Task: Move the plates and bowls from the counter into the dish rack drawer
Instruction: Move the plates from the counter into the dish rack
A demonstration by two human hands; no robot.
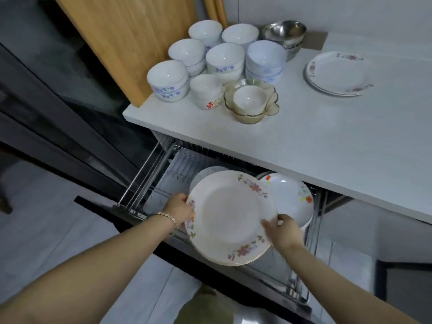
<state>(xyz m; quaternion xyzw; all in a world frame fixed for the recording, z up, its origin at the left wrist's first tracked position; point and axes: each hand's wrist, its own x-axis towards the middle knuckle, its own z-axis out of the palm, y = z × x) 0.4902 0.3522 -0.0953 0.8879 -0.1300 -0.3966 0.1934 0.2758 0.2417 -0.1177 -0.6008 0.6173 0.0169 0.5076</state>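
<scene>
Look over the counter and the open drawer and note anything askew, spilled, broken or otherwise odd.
Only one thing: the stack of small white bowls with a red mark, near the front of the counter beside the amber glass bowls, sits tilted, its top bowl not level like the other stacks. No spill or breakage shows.

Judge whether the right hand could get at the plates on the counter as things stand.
Probably not yet: the right hand and left hand both grip floral plates over the drawer. Freed, its way looks open; the counter plates lie uncovered.
</scene>
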